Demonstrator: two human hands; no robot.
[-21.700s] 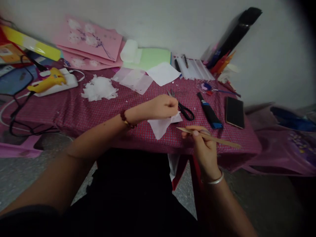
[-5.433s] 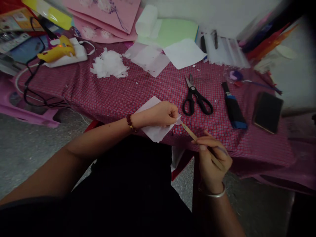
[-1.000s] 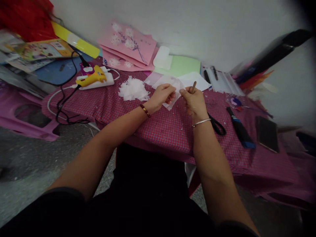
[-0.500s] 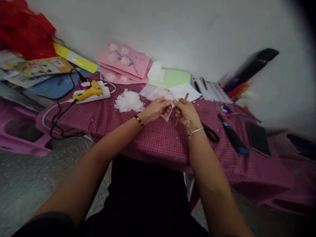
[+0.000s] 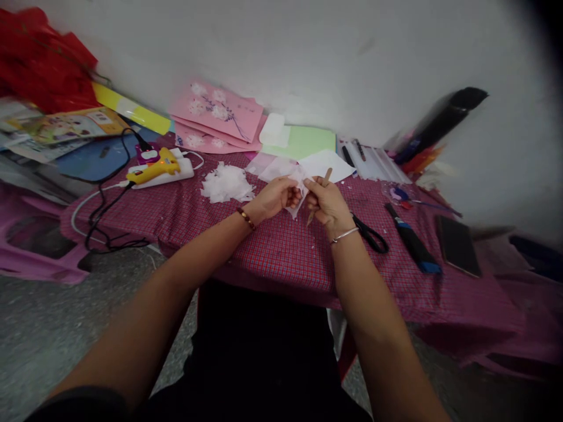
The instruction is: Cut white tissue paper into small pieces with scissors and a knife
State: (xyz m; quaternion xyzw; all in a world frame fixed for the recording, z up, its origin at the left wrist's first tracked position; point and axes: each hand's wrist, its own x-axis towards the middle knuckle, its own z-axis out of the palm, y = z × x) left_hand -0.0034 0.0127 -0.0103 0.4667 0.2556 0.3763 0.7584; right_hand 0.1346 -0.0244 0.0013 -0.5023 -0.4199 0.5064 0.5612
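My left hand point(image 5: 278, 196) has its fingers curled and pinches a thin piece of white tissue paper point(image 5: 295, 211) above the table. My right hand point(image 5: 329, 204) pinches the other side of the same tissue paper between thumb and finger. A flat wooden craft stick point(image 5: 327, 174) is also held in the right hand, poking out above and below the fingers. Left of my hands lies a heap of cut white tissue pieces point(image 5: 227, 183). Black-handled scissors point(image 5: 373, 237) lie by my right wrist, partly hidden behind it.
A yellow glue gun point(image 5: 155, 169) rests on a white power strip, its black cable point(image 5: 99, 220) hanging at the left edge. Pink cards point(image 5: 220, 114), green paper point(image 5: 310, 142) and white sheets line the wall. At right are a black-and-blue tool point(image 5: 411, 240) and a dark flat tablet-like object point(image 5: 457, 245).
The whole view has shifted slightly. My two hands stay together at the tissue paper, with only small finger movements, and the craft stick is still in my right hand.
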